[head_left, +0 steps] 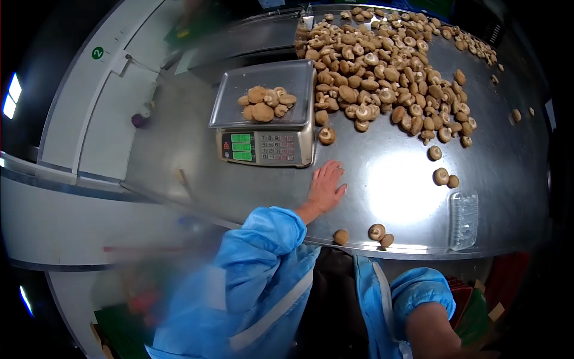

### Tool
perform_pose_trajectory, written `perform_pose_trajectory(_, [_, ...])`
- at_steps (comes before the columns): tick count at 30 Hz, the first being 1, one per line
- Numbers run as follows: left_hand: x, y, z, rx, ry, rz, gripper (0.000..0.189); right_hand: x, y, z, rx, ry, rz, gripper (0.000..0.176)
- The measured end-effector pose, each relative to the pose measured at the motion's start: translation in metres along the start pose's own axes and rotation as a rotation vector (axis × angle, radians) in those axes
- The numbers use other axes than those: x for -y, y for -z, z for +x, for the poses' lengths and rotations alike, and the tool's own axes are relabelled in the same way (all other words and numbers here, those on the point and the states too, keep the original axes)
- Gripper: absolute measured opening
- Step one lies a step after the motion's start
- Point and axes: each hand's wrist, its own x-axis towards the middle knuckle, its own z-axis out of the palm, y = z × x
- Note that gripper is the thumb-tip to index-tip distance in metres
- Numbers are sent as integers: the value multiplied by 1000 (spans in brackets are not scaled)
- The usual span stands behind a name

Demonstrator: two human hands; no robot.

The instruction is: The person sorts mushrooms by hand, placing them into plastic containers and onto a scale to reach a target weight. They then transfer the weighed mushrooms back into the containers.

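Note:
My left hand (pixel 326 186) lies flat on the steel table (pixel 263 194), fingers spread, holding nothing, just below the right corner of the digital scale (pixel 266 148). On the scale's clear tray sits a small group of brown mushrooms (pixel 262 112), and its green displays are lit. One mushroom (pixel 326 135) rests beside the scale, above my fingertips. Of my right arm, the forearm (pixel 430 326) shows at the bottom right below a blue sleeve; the fingers of that hand are out of sight.
A large heap of mushrooms (pixel 371 66) covers the table's back and right. Loose mushrooms (pixel 441 176) lie right of centre, and others (pixel 376 231) at the front edge. A clear plastic tray (pixel 464 221) is near the right front edge. Green and red crates (pixel 478 317) stand below.

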Motion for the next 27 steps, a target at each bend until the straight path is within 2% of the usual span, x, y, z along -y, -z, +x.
perform_pose_trajectory(5, [4, -2, -2, -52, -25, 9, 47, 3, -2, 2, 5, -4, 2, 41])
perform_pose_trajectory(27, [2, -4, -2, -21, -21, 19, 47, 11, 0, 8, 6, -13, 3, 39])
